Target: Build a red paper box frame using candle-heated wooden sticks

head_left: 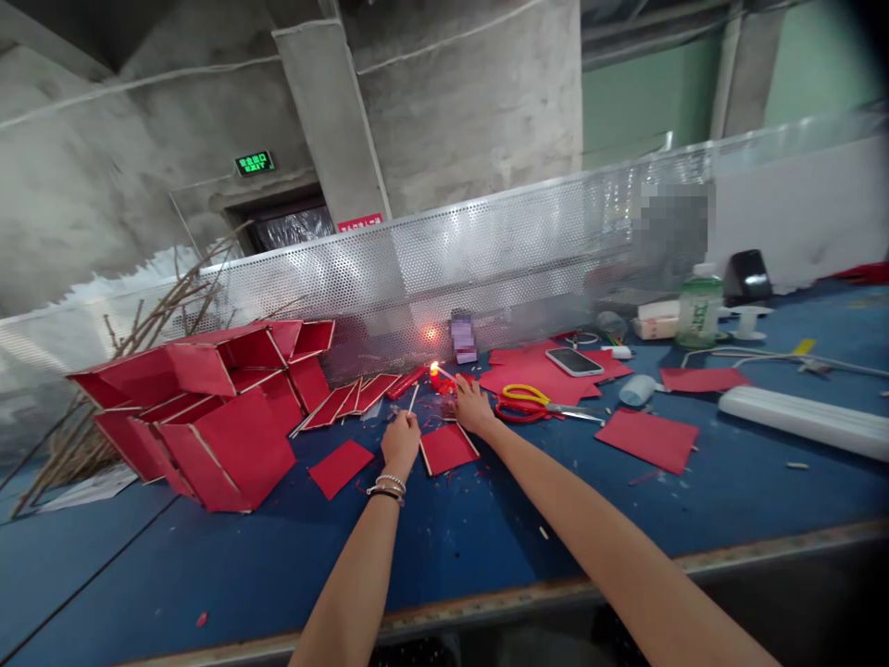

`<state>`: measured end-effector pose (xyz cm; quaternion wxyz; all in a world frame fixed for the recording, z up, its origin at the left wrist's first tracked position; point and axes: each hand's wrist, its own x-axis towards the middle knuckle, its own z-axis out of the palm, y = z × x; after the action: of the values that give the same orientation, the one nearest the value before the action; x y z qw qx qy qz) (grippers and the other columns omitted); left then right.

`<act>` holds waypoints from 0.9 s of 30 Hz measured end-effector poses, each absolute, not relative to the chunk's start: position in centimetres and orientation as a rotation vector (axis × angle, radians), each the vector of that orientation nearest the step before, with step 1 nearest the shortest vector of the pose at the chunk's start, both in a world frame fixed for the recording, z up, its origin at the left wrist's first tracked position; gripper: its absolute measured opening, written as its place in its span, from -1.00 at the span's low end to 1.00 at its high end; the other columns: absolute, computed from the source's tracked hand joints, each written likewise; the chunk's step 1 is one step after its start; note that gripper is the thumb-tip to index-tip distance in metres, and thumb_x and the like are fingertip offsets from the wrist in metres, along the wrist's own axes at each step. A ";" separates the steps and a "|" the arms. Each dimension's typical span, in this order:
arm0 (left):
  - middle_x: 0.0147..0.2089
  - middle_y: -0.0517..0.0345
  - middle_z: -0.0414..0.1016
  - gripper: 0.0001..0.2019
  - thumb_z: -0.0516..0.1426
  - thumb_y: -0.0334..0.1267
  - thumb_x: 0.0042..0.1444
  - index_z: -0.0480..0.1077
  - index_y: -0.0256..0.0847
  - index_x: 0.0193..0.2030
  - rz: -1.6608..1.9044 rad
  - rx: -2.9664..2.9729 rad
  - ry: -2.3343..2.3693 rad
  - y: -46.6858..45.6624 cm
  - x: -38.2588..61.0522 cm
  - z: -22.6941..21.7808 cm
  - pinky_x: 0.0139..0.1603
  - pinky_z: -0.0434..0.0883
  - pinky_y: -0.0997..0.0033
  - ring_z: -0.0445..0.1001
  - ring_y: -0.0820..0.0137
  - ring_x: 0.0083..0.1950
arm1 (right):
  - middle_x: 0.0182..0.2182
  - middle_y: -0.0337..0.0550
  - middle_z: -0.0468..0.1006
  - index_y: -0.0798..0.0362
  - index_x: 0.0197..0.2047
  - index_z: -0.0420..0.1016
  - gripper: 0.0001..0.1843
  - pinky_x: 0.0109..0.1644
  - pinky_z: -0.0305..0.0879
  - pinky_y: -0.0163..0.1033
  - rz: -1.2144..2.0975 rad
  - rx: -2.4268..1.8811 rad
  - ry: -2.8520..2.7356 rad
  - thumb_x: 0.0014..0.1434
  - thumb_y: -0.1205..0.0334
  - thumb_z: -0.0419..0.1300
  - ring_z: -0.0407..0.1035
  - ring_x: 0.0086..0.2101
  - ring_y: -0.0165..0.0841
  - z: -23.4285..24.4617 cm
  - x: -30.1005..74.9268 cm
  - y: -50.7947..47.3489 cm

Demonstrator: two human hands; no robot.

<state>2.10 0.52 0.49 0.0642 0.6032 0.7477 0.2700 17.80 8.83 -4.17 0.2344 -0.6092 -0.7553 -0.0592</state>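
My left hand point(401, 440) is closed around a thin pale stick point(413, 398) that points up toward a small lit red candle point(434, 374) on the blue table point(486, 547). My right hand point(473, 406) reaches beside the candle, fingers bent near another thin stick point(446, 374) at the flame; whether it grips that stick I cannot tell. A red framed paper square point(448, 447) lies between my two hands. A loose red paper square point(340, 467) lies left of my left hand.
Red paper-and-stick frames point(208, 408) are piled at the left, with bare branches point(62, 445) behind them. Scissors point(528, 404), a phone point(573, 361), red sheets point(645, 439), a green bottle point(699, 309) and a white tube point(806, 422) lie to the right. A perforated metal screen point(486, 259) backs the table.
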 end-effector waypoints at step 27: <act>-0.19 0.03 0.56 -0.73 -0.08 -0.18 0.21 0.40 -0.12 -0.12 0.812 1.869 2.250 0.9 2.0 -0.3 -0.16 0.30 0.43 0.49 0.33 -0.12 | 0.34 0.00 -0.19 0.16 0.31 -0.01 -0.39 0.13 0.09 0.04 -0.126 -1.694 -2.070 0.24 0.12 -0.09 -0.16 0.22 -0.02 -4.2 17.9 8.7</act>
<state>1.96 0.92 -0.33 0.0529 0.6147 0.7402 0.2672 17.90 8.74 -4.23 0.2299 -0.6157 -0.7523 -0.0459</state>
